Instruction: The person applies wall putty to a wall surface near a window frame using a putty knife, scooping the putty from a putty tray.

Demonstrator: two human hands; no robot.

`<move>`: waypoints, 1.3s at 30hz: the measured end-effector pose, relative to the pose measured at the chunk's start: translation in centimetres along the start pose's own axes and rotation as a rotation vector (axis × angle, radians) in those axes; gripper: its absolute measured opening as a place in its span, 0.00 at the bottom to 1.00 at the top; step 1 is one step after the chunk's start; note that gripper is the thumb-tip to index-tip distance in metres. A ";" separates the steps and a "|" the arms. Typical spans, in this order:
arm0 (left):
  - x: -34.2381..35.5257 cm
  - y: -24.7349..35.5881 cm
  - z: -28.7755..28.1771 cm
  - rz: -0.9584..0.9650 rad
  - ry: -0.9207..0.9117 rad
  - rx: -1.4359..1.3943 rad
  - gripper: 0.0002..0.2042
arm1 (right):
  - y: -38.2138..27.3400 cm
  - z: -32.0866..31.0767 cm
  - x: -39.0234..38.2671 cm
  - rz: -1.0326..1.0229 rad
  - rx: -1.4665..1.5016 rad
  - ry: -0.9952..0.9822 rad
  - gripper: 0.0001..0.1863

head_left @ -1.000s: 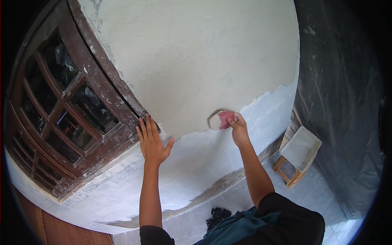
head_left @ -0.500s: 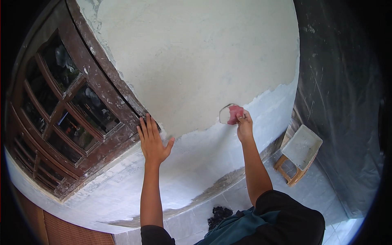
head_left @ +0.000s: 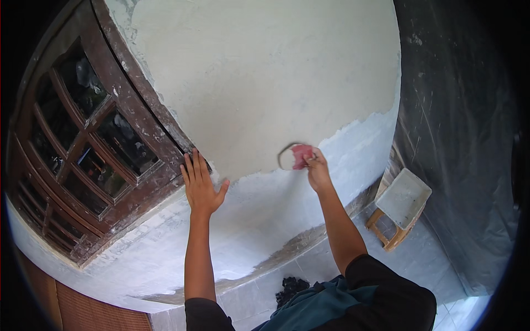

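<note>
Right hand (head_left: 317, 171): fingers clamped on a red-and-pale flat tool (head_left: 300, 156) at the wall (head_left: 265, 94). Left hand (head_left: 201, 190), nine o'clock from the right, lies flat, fingers slightly apart.

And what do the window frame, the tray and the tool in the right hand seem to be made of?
Window frame: probably wood by its jointed bars, dull brown, pale-flecked.
Tray: perhaps plastic, by its smooth, pale rim.
Tool: red part maybe plastic, flat in colour; finish unclear.

Red/wht scraper (head_left: 301, 156), dk brn window (head_left: 86, 134)
</note>
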State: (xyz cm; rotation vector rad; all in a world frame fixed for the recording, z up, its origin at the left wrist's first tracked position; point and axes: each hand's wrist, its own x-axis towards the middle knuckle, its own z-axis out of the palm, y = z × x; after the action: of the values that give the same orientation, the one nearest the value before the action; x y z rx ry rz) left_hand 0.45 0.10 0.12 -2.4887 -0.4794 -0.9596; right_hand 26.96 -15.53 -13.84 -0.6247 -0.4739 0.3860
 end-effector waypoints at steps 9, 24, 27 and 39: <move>0.1 -0.2 0.1 0.016 -0.015 0.042 0.46 | -1.8 -1.7 0.0 0.068 0.129 0.272 0.13; -5.1 5.7 4.5 -0.109 0.265 -0.032 0.33 | -2.3 -11.2 -2.3 0.236 0.124 0.220 0.12; -7.6 10.3 7.2 -0.053 0.182 -0.103 0.31 | -2.2 -12.0 -2.9 0.347 0.090 0.260 0.12; -11.8 24.3 11.2 -0.087 -0.290 -0.406 0.26 | 1.8 -16.7 -7.6 0.632 0.007 0.410 0.14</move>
State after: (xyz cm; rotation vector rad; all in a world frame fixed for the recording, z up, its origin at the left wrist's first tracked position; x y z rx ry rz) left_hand 9.48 -16.79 -22.03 -3.0198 -0.5299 -0.7912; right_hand 29.14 -25.58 -29.15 -0.8194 0.1310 0.8348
